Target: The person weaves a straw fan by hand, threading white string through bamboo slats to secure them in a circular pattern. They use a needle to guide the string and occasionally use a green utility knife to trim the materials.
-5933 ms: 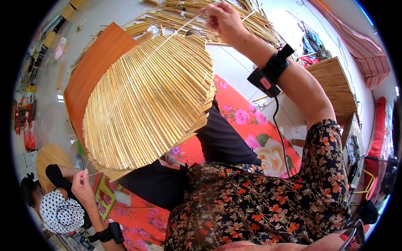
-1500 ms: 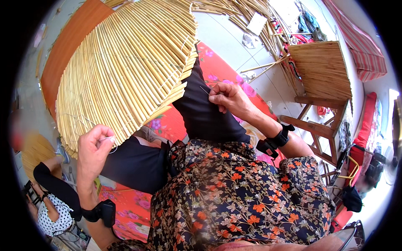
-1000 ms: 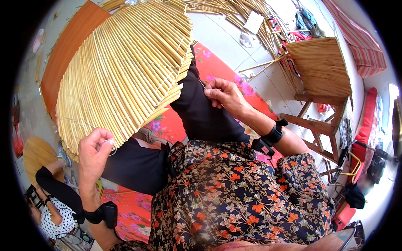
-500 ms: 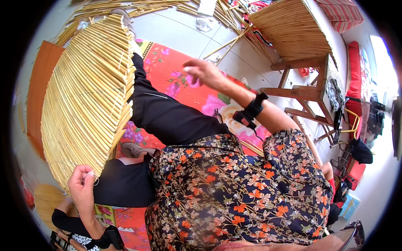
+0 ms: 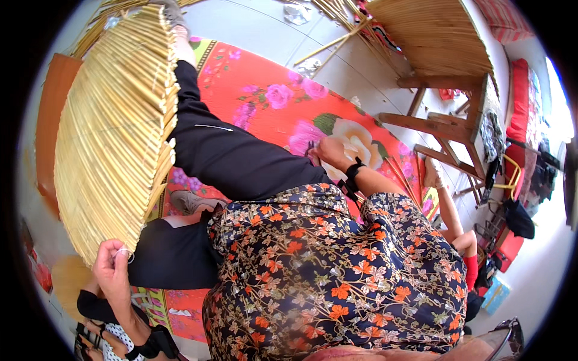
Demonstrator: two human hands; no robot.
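Observation:
A large fan-shaped mat of pale yellow reed stalks [image 5: 114, 126] leans across my legs at the left, its trimmed ends towards my trousers. My left hand [image 5: 112, 265] pinches the mat's lower corner, with a loop of thin white string [image 5: 130, 255] at the fingertips. On the red floral cloth beside my thigh, my right hand [image 5: 330, 151] is lowered, its fingers curled at a small dark two-pronged tool [image 5: 311, 148]. The fingertips are partly hidden, and the tool's exact kind does not show clearly.
A red floral cloth [image 5: 253, 90] covers the floor beneath me. A wooden stool [image 5: 445, 126] stands at right with another reed panel [image 5: 433, 39] by it. Loose reeds [image 5: 343, 36] lie at the far side. An orange-brown board [image 5: 54, 132] is behind the mat. Other people's limbs [image 5: 448, 207] show nearby.
My right hand has come down and back from above the cloth to the dark tool, its fingers closing. The left hand keeps its pinch at the mat's corner.

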